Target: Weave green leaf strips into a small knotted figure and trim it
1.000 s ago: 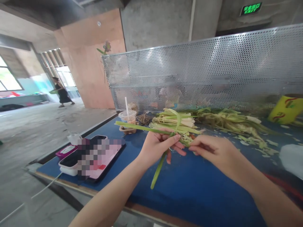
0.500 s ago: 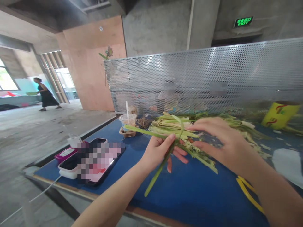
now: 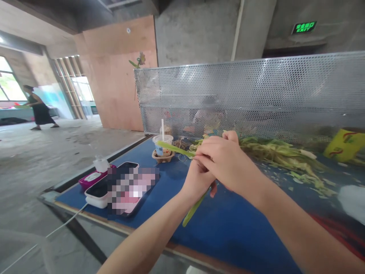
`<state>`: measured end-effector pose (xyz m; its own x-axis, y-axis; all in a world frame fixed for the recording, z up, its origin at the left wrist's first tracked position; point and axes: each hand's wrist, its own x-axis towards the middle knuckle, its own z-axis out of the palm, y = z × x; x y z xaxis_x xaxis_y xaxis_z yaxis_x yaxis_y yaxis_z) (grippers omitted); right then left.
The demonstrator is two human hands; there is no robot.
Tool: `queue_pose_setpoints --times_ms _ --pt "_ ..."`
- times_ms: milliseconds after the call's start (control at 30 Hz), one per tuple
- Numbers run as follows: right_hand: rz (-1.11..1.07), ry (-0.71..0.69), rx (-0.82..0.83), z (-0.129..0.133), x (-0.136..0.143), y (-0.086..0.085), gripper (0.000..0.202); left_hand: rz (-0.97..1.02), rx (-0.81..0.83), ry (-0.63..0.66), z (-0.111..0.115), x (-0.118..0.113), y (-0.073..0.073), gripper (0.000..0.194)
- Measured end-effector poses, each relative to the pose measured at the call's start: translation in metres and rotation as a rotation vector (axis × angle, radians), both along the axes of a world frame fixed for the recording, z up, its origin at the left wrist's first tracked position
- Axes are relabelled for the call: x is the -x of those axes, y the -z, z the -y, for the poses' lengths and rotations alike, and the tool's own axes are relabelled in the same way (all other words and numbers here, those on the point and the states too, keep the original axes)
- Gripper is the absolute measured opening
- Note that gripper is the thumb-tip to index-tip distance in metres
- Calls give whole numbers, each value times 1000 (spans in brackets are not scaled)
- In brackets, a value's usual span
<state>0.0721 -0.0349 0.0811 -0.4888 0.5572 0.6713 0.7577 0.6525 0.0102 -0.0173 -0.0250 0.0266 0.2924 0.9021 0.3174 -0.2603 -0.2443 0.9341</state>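
Observation:
Long green leaf strips (image 3: 174,148) are in my two hands above the blue tabletop (image 3: 228,236). My left hand (image 3: 196,180) is closed on them, and one end hangs down below it towards the table's front edge. Lying over the left hand's fingers and thumb, my right hand (image 3: 229,161) has its fingers closed at the place where the strips cross. The crossing itself is hidden behind the right hand. Farther back, a heap of green and pale leaves (image 3: 273,152) lies on the table, partly covered by my hands.
A drink cup (image 3: 163,146) with a straw sits in a cardboard holder. Left of my hands lie a phone (image 3: 114,180), a blurred tablet-like device and a purple box (image 3: 89,180). A perforated metal screen (image 3: 251,87) borders the back. A yellow roll (image 3: 345,144) stands right. A person (image 3: 41,108) walks far left.
My right hand has come in from the right and closed over the strips at my left hand. The view has turned a little, and the yellow loop at right is out of sight.

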Motion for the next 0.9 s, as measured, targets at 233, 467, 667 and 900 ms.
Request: queue_pose_setpoints --times_ms 233,467,667,900 --pt "48 27 95 -5 2 -6 28 114 34 122 -9 0 2 7" --pt "-48 36 -392 9 -64 -14 21 295 279 305 -20 1 1 20" --pt "341 -43 -502 13 -76 45 29 348 326 320 -19 4 -1 12" --pt "239 -128 -618 8 -69 79 15 99 284 198 -16 -4 7 26"
